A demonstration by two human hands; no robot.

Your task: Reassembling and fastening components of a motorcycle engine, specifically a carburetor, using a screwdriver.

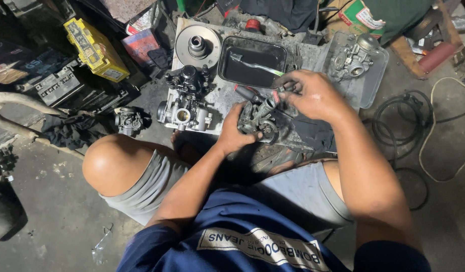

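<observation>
We are working on a grimy carburetor body [256, 121], which sits near the front edge of the metal work plate [227, 93], a little right of the plate's middle. Our left hand [236, 132] is clamped on it from the six o'clock side, thumb and fingers wrapped round its lower part. Our right hand [310, 93] comes in from three o'clock with its fingers pinched together on a small dark part at the carburetor's top — just what that part is, we cannot tell.

At nine o'clock from the carburetor stands a second, cleaner carburetor [184, 113], and just beyond that, at ten o'clock, a black valve piece [188, 79]. At twelve o'clock lies a black tray [252, 61] with a toothbrush [256, 65] across it. A round pulley disc [197, 46] rests at eleven o'clock. At two o'clock another carburetor [354, 58] sits on a clear plastic lid [371, 83]. Farther out at nine o'clock — off the plate, on the floor — lies one more small carburetor [127, 120].
</observation>
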